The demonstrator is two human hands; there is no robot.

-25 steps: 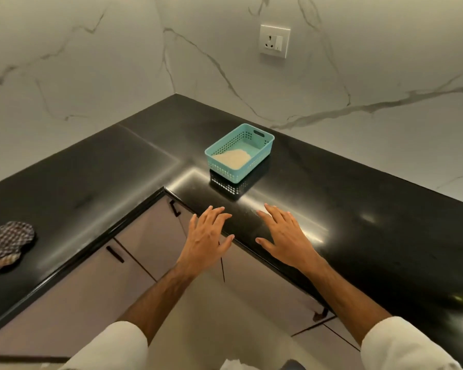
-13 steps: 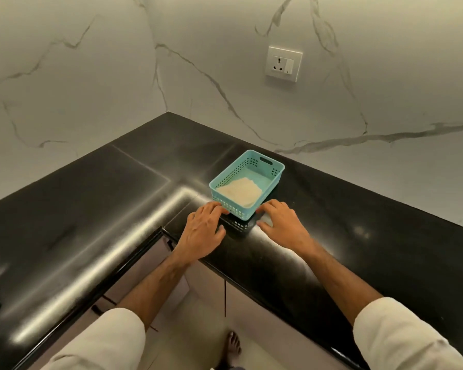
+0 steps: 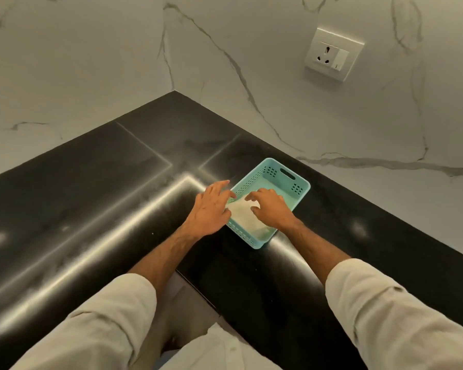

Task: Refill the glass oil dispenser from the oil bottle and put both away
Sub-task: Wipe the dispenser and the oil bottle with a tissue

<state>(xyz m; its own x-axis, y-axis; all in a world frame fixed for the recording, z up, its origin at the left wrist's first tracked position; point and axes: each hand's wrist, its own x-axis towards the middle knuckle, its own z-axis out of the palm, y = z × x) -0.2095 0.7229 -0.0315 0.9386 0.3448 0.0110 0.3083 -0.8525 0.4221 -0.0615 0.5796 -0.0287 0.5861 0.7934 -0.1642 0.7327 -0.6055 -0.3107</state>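
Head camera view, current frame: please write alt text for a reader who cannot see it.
A person's two bare hands reach into a teal plastic basket on a black corner countertop; the right hand rests on a pale folded cloth inside it, and the left hand is at the basket's left rim. A socket sits on the marble wall. No oil bottle or dispenser is visible.

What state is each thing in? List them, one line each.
Teal basket: upright on the black countertop, open-topped, holding a pale folded cloth.
Pale cloth: lying flat in the basket, partly covered by the hands.
Left hand: open, fingers spread over the basket's left rim.
Right hand: open, fingers curled down onto the cloth.
Wall socket: nothing plugged in.
Oil dispenser and bottle: not in view.
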